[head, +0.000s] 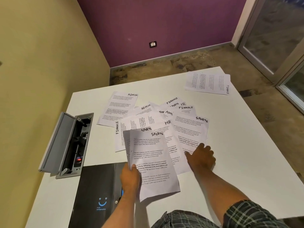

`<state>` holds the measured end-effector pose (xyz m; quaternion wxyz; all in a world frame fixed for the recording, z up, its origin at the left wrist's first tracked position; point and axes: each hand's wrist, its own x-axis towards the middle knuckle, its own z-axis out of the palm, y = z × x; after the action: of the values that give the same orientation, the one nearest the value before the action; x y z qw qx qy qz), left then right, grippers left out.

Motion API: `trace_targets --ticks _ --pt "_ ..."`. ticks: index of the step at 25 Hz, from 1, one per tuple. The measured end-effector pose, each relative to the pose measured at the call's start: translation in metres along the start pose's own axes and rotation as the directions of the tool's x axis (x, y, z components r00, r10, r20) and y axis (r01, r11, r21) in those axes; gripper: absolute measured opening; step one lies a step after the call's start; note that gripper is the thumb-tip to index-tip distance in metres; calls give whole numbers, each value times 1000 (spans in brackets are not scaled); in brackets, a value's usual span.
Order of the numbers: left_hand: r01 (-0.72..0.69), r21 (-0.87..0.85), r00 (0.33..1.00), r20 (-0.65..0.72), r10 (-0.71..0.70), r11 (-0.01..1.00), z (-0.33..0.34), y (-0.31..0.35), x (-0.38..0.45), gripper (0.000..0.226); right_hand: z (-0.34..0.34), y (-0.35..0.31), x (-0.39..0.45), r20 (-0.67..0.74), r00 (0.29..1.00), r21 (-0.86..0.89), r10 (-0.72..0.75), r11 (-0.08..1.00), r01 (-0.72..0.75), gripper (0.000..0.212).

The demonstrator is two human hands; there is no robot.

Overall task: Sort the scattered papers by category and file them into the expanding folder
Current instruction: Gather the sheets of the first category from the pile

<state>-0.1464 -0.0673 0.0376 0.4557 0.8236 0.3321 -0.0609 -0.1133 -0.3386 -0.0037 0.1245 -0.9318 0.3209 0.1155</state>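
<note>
My left hand (130,177) grips the left edge of two SPORTS sheets (153,162), lifted above the table. My right hand (201,157) lies with fingers spread on another SPORTS sheet (192,129) in the scattered pile. Printed sheets headed ADMIN (118,107), FINANCE (122,137) and HR (166,125) overlap in the middle of the white table (238,153). A separate FINANCE stack (208,83) sits at the far right corner. The dark expanding folder (97,191) with a blue smiley lies near the front left, partly under my left hand.
An open grey cable hatch (69,143) with sockets is set into the table's left side, its lid standing up. A yellow wall runs along the left, a purple wall stands behind, and a glass door is at the right.
</note>
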Motion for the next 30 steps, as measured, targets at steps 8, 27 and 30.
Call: trace_targets --ticks 8,27,30 --pt "-65 92 997 35 62 994 -4 -8 -5 18 18 -17 1 131 960 244 246 931 -272 75" --pt "-20 28 998 63 18 999 -15 6 -7 15 -13 28 0 20 998 669 64 741 -61 15" --pt "23 -64 998 62 -19 998 -18 9 -7 20 -30 29 -2 -138 979 743 151 670 1 24"
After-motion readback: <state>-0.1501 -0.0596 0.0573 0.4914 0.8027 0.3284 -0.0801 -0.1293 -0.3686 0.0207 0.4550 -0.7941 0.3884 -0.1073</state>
